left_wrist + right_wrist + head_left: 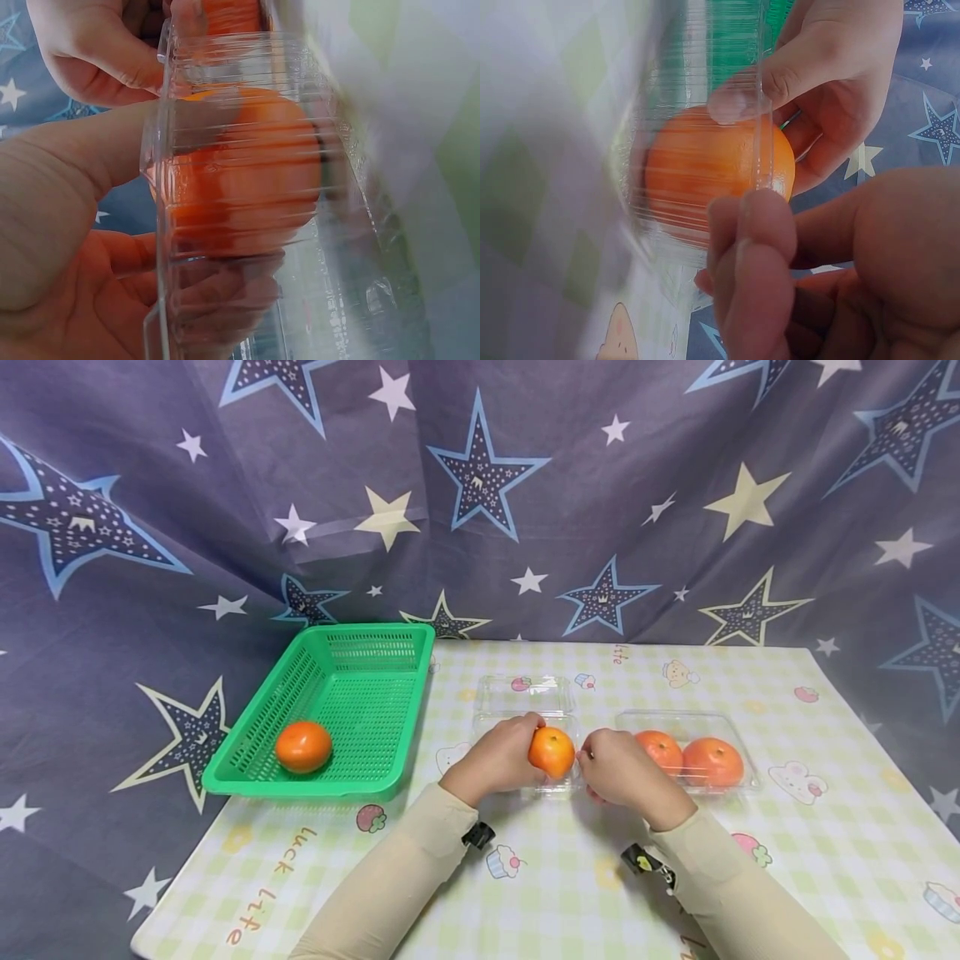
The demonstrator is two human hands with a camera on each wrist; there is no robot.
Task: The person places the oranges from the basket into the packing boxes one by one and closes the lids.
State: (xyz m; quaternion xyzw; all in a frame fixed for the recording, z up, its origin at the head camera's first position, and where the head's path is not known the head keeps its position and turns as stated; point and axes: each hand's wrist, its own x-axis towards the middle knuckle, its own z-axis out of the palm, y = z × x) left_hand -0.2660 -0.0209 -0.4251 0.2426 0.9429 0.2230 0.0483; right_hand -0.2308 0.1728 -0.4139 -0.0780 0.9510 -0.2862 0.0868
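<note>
Orange fruit: the round, glossy orange fruit sits between my hands, partly inside the open, clear, ribbed plastic box, its top above the rim.
Left hand: my left hand grips that fruit, thumb on one side and fingers on the other; a light hold should do, since squeezing could bruise the skin.
Right hand: my right hand pinches the box's rim on the side nearest the other box; a steady pinch seems the right brace, because thin plastic likely slides or buckles under a push.
Rim: my left thumb and fingers reach past it, so I judge it best to free them one at a time, with the fruit resting on the floor first.
Lid: the clear plastic lid lies folded back behind the box, out of my way.
Second box: a clear plastic box on my right contains two orange fruits; my right elbow and wrist should avoid nudging it.
Green basket: one orange fruit rests in the rectangular, perforated green plastic basket on my left.
</note>
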